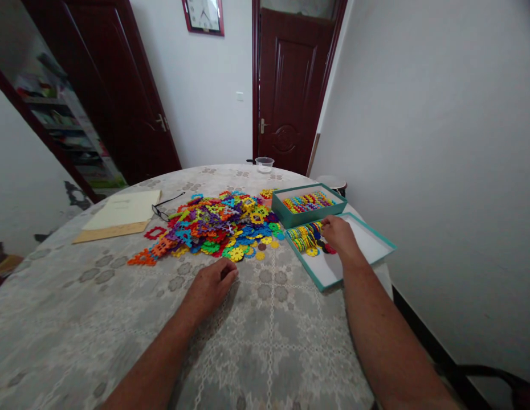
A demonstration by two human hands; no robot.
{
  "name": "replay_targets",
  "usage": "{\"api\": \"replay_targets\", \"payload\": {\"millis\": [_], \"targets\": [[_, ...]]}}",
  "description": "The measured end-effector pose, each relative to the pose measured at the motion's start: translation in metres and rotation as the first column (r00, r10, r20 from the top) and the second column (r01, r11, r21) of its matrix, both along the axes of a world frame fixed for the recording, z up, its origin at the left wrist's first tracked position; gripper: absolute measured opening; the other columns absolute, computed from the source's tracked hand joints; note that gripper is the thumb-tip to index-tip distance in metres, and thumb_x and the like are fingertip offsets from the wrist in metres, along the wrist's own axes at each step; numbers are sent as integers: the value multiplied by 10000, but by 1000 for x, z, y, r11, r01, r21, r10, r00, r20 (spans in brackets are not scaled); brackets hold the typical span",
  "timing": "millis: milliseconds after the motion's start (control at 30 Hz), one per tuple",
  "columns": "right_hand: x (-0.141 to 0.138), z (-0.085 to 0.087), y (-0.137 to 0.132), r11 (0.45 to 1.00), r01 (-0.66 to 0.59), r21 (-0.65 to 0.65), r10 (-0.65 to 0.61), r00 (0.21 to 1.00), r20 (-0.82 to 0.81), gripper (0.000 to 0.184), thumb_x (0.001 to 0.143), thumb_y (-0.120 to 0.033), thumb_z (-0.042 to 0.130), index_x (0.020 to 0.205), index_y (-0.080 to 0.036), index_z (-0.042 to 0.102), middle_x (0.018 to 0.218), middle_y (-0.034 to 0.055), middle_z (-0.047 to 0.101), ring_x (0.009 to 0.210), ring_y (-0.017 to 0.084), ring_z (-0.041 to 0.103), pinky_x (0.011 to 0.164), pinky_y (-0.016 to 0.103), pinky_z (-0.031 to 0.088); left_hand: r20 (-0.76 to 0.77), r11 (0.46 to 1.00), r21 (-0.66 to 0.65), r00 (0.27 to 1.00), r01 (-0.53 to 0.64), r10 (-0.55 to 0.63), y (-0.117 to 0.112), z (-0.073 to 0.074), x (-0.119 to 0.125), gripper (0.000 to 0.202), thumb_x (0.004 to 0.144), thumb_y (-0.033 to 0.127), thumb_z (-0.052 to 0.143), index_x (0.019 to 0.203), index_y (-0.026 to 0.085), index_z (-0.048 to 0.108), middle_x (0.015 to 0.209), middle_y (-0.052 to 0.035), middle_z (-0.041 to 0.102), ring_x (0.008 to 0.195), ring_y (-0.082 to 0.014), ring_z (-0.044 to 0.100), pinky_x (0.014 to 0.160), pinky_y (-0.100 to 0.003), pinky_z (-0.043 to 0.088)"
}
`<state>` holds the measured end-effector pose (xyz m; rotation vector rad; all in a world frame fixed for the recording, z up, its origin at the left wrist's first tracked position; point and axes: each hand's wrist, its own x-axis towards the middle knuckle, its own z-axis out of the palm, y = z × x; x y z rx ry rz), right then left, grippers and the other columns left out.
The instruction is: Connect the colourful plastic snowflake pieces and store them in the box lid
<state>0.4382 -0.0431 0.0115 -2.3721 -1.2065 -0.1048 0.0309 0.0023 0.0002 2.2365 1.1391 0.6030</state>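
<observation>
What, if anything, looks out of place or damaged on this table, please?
The dark-framed glasses look slightly out of place, lying by the edge of the papers near the colorful heap. No damage is visible.

Right of the one heap of plastic pieces point(222, 222) sat one deep box point(286, 219) and one shallow lid point(365, 239), left of it one pair of glasses point(160, 213), beyond it one clear bowl point(264, 165) and two doors point(294, 80).

Multicoloured pieces point(223, 220) — grey floral tablecloth point(252, 341)
</observation>
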Motion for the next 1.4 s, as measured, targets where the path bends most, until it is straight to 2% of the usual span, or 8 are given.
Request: {"api": "replay_targets", "payload": {"millis": [133,267,467,633,733,867,1033,1400], "targets": [[-6,5,-1,998,3,60,-3,1000,4,322,914,-148,516,1083,-183,789,1064,103,797,1019,226,711,878,294,487,-6,1000,2,1000,-6,6,0,1,1,238,936,397,531,914,220,689,823,-19,737,777,-213,661,719,-305,450],[-25,15,0,968,-55,247,58,998,-5,323,919,-160,479,1046,-183,776,1036,91,803,1004,233,721,922,321,507,-19,1000,8,1000,-7,7,-2,1,2,215,934,370,541,898,217,688,828,-20,739,780,-211,667,722,-304,452],[-86,28,5,803,-377,462,369,923,111,261,894,-148,490,939,-190,743,935,72,794,911,224,726,904,331,536,-24,989,116,995,-89,93,-3,-3,1,196,969,307,517,929,211,682,872,-33,736,828,-208,676,751,-312,468],[-165,10,2,628,-695,350,668,712,217,252,932,-122,496,1020,-187,724,977,85,760,930,224,703,897,338,548,-29,934,309,980,-177,195,4,-15,-2,154,953,234,541,996,190,683,983,-97,737,956,-256,683,872,-379,537],[-203,-17,1,575,-788,218,742,615,267,314,965,-141,510,1226,-157,686,1213,142,722,1184,264,635,1071,411,500,10,871,455,979,-184,202,8,-24,-5,205,948,212,565,1105,168,690,1111,-145,737,1108,-306,660,1010,-461,531],[-222,-48,3,720,-680,136,619,719,317,491,994,-286,585,1445,-94,563,1469,234,578,1423,358,463,1208,549,354,-36,849,506,980,-149,194,10,-32,-6,288,931,187,612,1212,171,673,1188,-143,732,1155,-311,643,1081,-491,505],[-218,-58,7,840,-538,72,500,818,284,521,998,-387,587,1449,-128,557,1458,252,578,1428,414,442,1190,615,314,-151,907,407,971,-111,187,3,-29,-1,316,906,181,657,1222,181,667,1239,-135,714,1217,-309,619,1083,-476,498],[-218,-68,11,762,-647,27,633,752,185,473,1021,-354,545,1454,-164,567,1512,209,543,1429,367,448,1210,578,320,-86,919,385,988,-83,125,8,-37,3,369,908,219,679,1274,178,663,1258,-142,719,1206,-320,619,1088,-501,483]]}}
